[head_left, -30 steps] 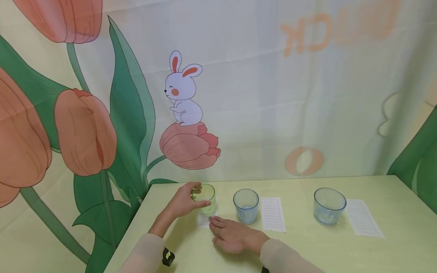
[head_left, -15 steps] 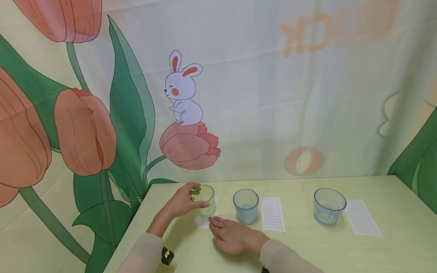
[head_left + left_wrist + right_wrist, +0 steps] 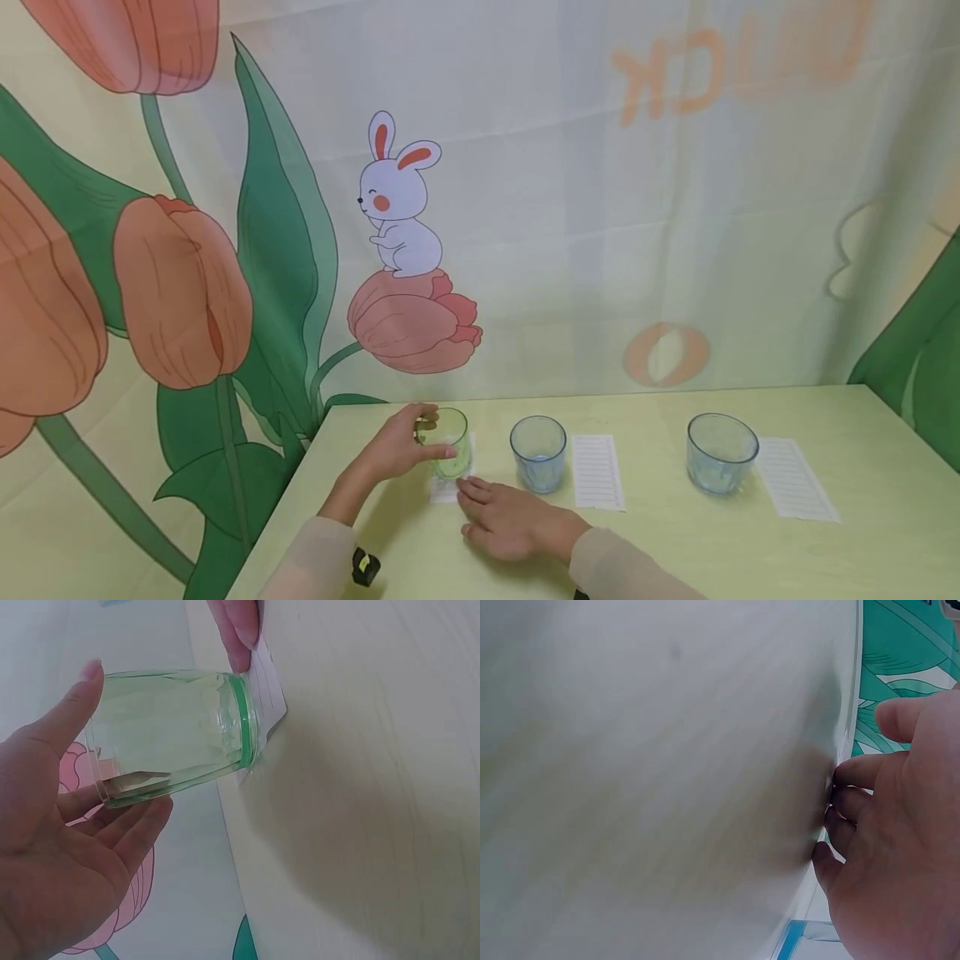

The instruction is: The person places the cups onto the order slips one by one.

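Note:
At the left end of the table, my left hand (image 3: 396,443) grips a pale green drinking glass (image 3: 454,460), thumb on the near side and fingers round the far side. The glass stands upright over a white slip of paper (image 3: 444,492); in the left wrist view its thick green base (image 3: 244,720) is right at the lined paper (image 3: 268,694). Just in front, my right hand (image 3: 517,521) lies palm down, its fingertips resting at the paper's near right edge. The right wrist view shows that hand (image 3: 907,825) with its fingertips against the tabletop.
To the right stand a bluish glass (image 3: 540,467) with a lined paper slip (image 3: 597,472) beside it, then a wider bluish glass (image 3: 718,467) with another slip (image 3: 798,480). A printed cloth (image 3: 555,250) hangs behind the pale table (image 3: 675,550).
The green glass, held by my left hand, has shifted very slightly left and nearer. The right hand stays almost in place. The head view has turned a little.

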### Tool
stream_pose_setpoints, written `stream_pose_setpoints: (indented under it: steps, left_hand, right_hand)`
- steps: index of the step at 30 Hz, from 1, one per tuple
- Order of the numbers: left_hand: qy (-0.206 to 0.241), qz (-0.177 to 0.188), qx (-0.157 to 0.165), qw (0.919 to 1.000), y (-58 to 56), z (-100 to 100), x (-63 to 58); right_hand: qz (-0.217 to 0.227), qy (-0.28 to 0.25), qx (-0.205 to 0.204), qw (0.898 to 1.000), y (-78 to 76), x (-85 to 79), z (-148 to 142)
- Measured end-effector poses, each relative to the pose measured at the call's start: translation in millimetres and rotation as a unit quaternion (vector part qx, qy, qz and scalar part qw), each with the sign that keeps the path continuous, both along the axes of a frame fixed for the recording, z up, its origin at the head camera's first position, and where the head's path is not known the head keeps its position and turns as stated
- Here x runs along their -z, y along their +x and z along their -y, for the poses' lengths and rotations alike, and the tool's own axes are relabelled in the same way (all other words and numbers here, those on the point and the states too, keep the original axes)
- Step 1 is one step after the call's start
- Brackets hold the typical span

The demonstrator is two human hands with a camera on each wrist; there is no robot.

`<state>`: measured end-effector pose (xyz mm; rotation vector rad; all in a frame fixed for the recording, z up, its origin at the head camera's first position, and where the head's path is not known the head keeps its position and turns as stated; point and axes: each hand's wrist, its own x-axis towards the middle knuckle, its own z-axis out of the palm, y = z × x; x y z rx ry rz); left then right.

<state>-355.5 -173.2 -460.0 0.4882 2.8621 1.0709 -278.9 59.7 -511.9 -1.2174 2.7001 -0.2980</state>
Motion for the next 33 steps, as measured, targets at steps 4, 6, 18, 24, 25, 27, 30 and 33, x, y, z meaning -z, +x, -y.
stream_pose_setpoints:
  steps: [4, 6, 18, 24, 25, 27, 30, 33]
  left_hand:
    - [0.002, 0.001, 0.003, 1.0000, -1.1, 0.2, 1.1]
    - [0.006, 0.002, 0.006, 1.0000, -2.4, 0.0, 1.8]
    - [0.008, -0.015, 0.005, 0.9998, -0.5, 4.9, -0.2]
    - [-0.045, -0.080, 0.004, 0.9958, 10.4, 0.5, -20.6]
    - [-0.046, -0.091, 0.009, 0.9948, 13.5, -2.9, -26.3]
    - [-0.045, -0.110, 0.019, 0.9928, 20.8, -11.0, -37.9]
    - [-0.032, -0.127, 0.034, 0.9908, 33.9, -24.9, -52.7]
    - [-0.032, -0.122, 0.057, 0.9903, 45.2, -41.0, -59.5]
  right_hand:
    - [-0.001, 0.005, -0.002, 1.000, -0.3, -0.4, 0.4]
    - [0.000, 0.006, -0.001, 1.000, -0.6, -0.8, 0.1]
    - [-0.003, -0.032, 0.003, 0.999, 4.8, -10.3, -5.3]
    - [-0.007, -0.065, 0.007, 0.998, 20.3, -38.0, -27.5]
    - [-0.011, -0.074, 0.005, 0.997, 23.4, -43.4, -33.1]
    - [-0.018, -0.086, 0.003, 0.996, 29.9, -54.2, -44.6]
    - [-0.035, -0.094, 0.000, 0.995, 40.0, -66.7, -61.3]
    - [-0.055, -0.094, 0.001, 0.994, 50.0, -73.0, -78.6]
